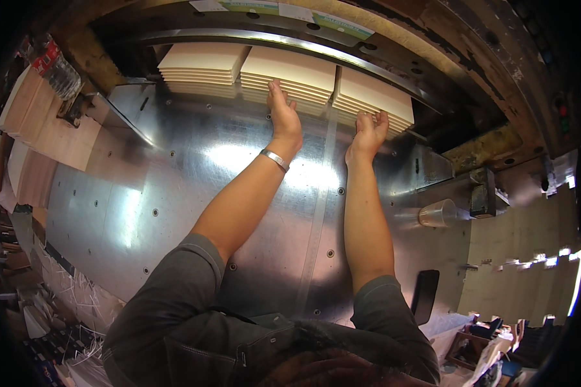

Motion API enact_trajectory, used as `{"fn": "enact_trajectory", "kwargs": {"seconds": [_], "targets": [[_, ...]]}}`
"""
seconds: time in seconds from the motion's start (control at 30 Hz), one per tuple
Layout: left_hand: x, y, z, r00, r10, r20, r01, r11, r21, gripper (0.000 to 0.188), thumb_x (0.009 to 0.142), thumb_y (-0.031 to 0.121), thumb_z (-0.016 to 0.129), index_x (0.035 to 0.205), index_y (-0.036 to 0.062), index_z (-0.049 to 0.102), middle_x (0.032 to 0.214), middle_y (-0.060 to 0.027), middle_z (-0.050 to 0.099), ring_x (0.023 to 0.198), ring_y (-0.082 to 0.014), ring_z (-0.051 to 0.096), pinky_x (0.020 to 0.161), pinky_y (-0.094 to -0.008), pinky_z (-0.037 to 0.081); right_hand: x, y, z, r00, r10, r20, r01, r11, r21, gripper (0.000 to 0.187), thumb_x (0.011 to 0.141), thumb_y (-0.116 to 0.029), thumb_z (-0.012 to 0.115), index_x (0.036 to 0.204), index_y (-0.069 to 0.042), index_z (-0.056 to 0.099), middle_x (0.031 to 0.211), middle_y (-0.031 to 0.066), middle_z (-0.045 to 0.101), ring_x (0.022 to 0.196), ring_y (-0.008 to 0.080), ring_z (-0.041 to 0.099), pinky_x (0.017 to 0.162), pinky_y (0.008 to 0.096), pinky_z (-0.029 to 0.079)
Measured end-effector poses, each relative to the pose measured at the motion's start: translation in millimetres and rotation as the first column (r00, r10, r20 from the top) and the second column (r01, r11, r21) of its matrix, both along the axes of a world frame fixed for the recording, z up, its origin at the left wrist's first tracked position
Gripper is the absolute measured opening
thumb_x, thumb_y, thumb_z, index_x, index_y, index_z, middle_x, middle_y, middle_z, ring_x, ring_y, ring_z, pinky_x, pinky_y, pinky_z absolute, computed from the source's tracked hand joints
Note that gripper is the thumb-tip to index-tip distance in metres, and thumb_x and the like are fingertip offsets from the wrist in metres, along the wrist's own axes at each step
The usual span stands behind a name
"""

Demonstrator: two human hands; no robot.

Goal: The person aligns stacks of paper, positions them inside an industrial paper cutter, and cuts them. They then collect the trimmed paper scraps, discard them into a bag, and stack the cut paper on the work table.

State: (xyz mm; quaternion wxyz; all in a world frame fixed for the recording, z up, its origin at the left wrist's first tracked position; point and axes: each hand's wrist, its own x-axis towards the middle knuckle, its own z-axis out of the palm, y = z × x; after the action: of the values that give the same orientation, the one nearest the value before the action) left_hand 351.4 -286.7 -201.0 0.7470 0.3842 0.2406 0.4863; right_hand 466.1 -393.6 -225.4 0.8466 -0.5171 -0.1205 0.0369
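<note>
Three stacks of cream sheets or boards lie side by side under the machine's metal beam: a left stack [203, 61], a middle stack [290, 66] and a right stack [374, 93]. Each one shows several layers along its near edge. My left hand [284, 116], with a metal band on the wrist, reaches to the front edge of the middle stack, fingers stretched out. At the front edge of the right stack is my right hand [366, 137], its fingers apart and slightly bent. Neither hand grasps anything; the exact fingertip contact is hard to make out.
A shiny metal table [193, 187] with small round holes spreads beneath my arms. At the left stand a plastic bottle [61, 74] and piles of boards [45, 122]. To the right are a clear plastic cup [438, 213] and a black phone [425, 297]. A metal beam [252, 40] spans the back.
</note>
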Motion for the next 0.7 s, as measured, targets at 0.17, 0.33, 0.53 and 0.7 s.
{"fn": "enact_trajectory", "kwargs": {"seconds": [0.17,0.33,0.53,0.7], "targets": [[-0.5,-0.6,0.3,1.0,-0.002,-0.017,0.003,1.0,0.021,0.089,0.104,0.067,0.022,0.16,-0.0013,0.012,0.168,-0.0182,0.012,0.155,-0.0381,0.014,0.127,-0.0469,0.018,0.8,-0.4,-0.6,1.0,0.01,0.004,-0.01,1.0,-0.007,0.081,0.084,-0.005,0.07,0.153,0.004,0.028,0.149,0.0206,0.034,0.145,0.0381,0.036,0.115,0.0417,0.035],[-1.3,-1.3,3.5,0.999,-0.035,-0.019,0.035,0.999,0.019,0.089,0.104,0.067,0.02,0.16,-0.0014,0.008,0.168,-0.019,0.01,0.155,-0.0392,0.013,0.127,-0.0468,0.017,3.5,0.0,-4.1,1.0,0.008,0.022,-0.007,1.0,-0.011,0.083,0.084,-0.005,0.07,0.154,0.005,0.026,0.151,0.0222,0.033,0.146,0.0386,0.035,0.117,0.042,0.033],[0.1,-0.6,1.9,0.999,-0.042,-0.015,0.042,0.999,0.016,0.09,0.104,0.067,0.021,0.161,-0.0011,0.007,0.169,-0.0183,0.009,0.155,-0.0394,0.011,0.127,-0.047,0.015,5.7,0.7,-6.1,1.0,0.019,0.016,-0.018,1.0,-0.007,0.084,0.084,-0.005,0.07,0.154,0.005,0.025,0.151,0.0222,0.032,0.147,0.0388,0.035,0.117,0.0421,0.033],[0.1,-1.8,2.1,0.999,-0.042,-0.006,0.042,0.999,0.009,0.089,0.104,0.067,0.022,0.161,0.0,0.008,0.169,-0.0175,0.01,0.156,-0.0374,0.009,0.127,-0.0469,0.015,3.6,0.6,-5.4,1.0,0.01,0.017,-0.01,1.0,-0.009,0.084,0.084,-0.006,0.07,0.154,0.004,0.026,0.151,0.0221,0.033,0.146,0.0385,0.036,0.116,0.0421,0.033]]}}
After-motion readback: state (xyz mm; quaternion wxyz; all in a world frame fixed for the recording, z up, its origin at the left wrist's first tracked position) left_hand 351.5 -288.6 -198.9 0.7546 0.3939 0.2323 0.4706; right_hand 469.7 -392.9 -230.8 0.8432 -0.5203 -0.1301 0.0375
